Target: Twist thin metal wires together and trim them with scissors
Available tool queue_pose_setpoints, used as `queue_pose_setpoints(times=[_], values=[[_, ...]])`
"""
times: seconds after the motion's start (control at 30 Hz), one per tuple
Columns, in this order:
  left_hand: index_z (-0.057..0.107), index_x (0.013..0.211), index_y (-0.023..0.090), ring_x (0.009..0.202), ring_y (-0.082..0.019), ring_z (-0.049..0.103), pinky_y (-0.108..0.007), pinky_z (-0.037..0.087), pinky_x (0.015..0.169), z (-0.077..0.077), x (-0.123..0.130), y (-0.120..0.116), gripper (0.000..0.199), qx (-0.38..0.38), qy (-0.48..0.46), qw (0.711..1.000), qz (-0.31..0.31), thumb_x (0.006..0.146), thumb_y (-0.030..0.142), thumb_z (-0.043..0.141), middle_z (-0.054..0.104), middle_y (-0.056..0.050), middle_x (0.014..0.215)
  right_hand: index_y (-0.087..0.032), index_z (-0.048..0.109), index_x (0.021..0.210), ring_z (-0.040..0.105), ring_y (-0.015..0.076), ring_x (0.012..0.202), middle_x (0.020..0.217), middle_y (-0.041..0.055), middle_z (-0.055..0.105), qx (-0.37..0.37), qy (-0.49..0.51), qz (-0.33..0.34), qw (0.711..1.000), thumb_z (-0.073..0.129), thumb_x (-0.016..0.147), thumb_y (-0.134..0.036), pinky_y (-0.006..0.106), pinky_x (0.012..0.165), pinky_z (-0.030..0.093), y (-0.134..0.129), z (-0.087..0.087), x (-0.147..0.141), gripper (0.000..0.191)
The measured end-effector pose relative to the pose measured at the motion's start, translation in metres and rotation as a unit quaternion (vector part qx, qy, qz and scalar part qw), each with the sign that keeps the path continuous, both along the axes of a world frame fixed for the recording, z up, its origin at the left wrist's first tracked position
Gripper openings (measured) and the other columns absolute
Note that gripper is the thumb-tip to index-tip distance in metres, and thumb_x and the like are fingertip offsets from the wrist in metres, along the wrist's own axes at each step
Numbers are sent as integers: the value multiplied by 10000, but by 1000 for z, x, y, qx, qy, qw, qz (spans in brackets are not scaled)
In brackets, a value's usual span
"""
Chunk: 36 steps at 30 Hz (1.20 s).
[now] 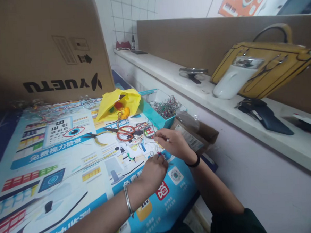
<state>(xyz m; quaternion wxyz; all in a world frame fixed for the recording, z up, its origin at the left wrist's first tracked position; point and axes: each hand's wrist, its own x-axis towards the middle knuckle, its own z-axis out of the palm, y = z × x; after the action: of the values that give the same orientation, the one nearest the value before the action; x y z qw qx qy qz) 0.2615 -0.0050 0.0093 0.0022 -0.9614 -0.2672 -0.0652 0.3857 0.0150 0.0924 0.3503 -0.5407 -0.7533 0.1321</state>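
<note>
Orange handles marked the scissors [123,132] and yellow ones the pliers [94,136]; blue-and-white prints patterned the sheet [76,150].

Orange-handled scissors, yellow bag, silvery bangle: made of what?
The orange-handled scissors: slim dark blades, probably metal; smooth-looking handles, likely plastic. The yellow bag: thin, creased, matte sheet, fabric or plastic. The silvery bangle: probably polished metal, given its bright highlights.

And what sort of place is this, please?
It looks like an improvised handwork corner, perhaps in a home or small shop: red-handled scissors and yellow-handled pliers lie on a printed sheet, and a turquoise box nearby holds a tangle of wire-like strands.
</note>
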Motion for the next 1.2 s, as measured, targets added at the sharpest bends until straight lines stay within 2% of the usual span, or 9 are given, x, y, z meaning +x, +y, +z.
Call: queue_pose_setpoints(times=[0.23,0.4,0.5,0.6,0.7,0.83,0.93,1.03,1.2], values=[[560,851,127,773,-213,551,-342,461,642,-9,-1,-1,145,13,-19,1000,5,785,49,458,603,-79,832,-172,597,743,468,86,547,634,-23,581,-20,-22,13,999,491,800,-194,189,535,331,4,-7,-8,123],[569,708,137,667,-207,557,-323,409,510,-1,-4,-2,108,-14,-52,997,-47,745,75,490,597,-75,695,-189,604,765,514,111,557,637,-11,603,-39,-56,44,997,481,812,-246,207,538,355,5,-10,-25,143],[569,674,148,603,-195,544,-323,371,480,6,-18,-4,108,-1,-78,995,-55,734,90,500,585,-68,639,-196,605,776,540,122,581,667,-5,621,-47,-62,63,995,478,816,-276,214,549,375,9,-10,-42,156],[564,725,148,640,-196,551,-329,386,523,15,-50,-12,39,12,-88,994,-68,728,116,542,595,-50,663,-193,603,764,537,128,580,669,3,622,-44,-66,80,994,465,815,-277,224,545,377,11,-9,-64,169],[548,746,156,657,-184,550,-328,402,562,23,-98,-22,17,10,-74,996,-45,746,141,556,594,-29,672,-192,596,757,534,131,575,651,2,614,-62,-48,92,993,468,811,-280,229,529,372,14,-9,-91,164],[544,750,178,678,-184,555,-318,424,599,25,-170,-23,31,-4,-46,997,61,778,189,550,602,-12,709,-189,595,753,541,128,569,638,-1,611,-148,82,110,980,526,775,-304,227,525,396,21,-17,-132,136],[557,736,170,697,-191,565,-310,440,615,27,-220,-10,58,-20,-13,982,187,779,148,524,613,-24,721,-176,589,747,544,123,569,634,6,610,-227,230,116,939,563,753,-326,227,527,416,24,-26,-163,152],[584,816,162,777,-222,574,-329,454,658,31,-255,13,98,-12,3,949,314,775,142,497,621,-61,789,-169,588,748,532,109,564,661,17,624,-267,331,121,897,604,732,-339,217,518,409,26,-33,-186,172],[629,839,113,809,-254,601,-352,473,687,31,-272,48,170,-89,68,941,320,754,156,488,642,-142,855,-170,585,748,515,97,566,682,15,624,-269,397,121,869,622,736,-342,210,512,390,27,-41,-202,176]])
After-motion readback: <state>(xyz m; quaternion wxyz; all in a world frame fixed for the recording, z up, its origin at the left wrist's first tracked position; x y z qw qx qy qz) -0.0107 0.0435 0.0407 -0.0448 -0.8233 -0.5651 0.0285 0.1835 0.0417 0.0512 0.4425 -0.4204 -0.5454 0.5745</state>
